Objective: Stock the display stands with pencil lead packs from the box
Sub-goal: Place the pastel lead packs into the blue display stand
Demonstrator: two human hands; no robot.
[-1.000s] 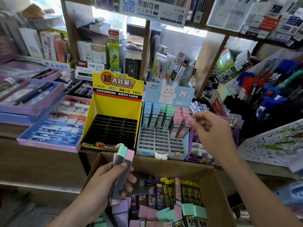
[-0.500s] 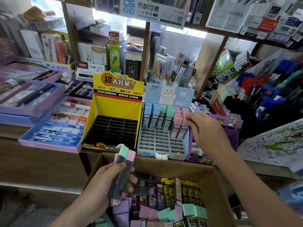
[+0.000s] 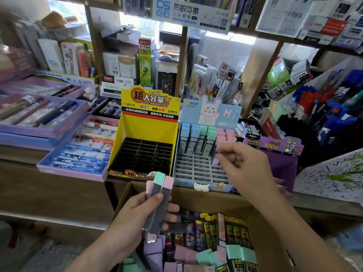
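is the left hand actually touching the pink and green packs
Touching. The head view shows the left hand gripping the packs, with the thumb laid across their front and the fingers curled round the far side.

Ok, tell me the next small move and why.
Probably bring the right hand down to take one pack from the bundle of packs in the left hand, then slot it into the blue stand. The right hand hovers by the pink row, its grip blurred, and many front slots are empty.
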